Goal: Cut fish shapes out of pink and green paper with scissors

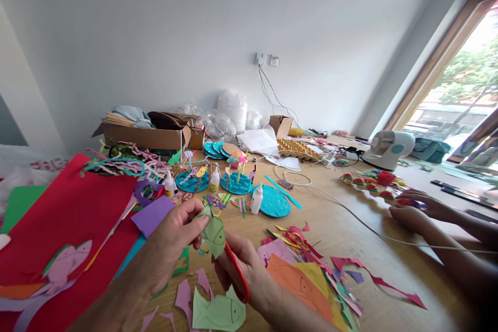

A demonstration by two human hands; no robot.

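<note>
Between finger and thumb, my left hand [181, 225] pinches a light green paper fish [215, 234] with a drawn eye and gill line. My right hand [243, 264] is wrapped round the red handle of a pair of scissors [238, 272]; their blades are mostly hidden behind the paper. Below lies a second green sheet with a drawn fish [221, 313], flat on the wooden table [330, 207]. Pink paper scraps [183, 295] are beside it. To the right, under my forearm, are orange paper [301, 285] with a drawn fish and yellow paper [318, 275].
Large red paper [73, 207] covers the left side. Glue bottles [257, 199] stand by blue discs [275, 201] with upright decorations. Loose scraps [307, 249] and a white cable [350, 212] lie rightward. Another person's hands [420, 210] work near an egg-carton strip [369, 187]; a white sewing machine [391, 148] stands behind.
</note>
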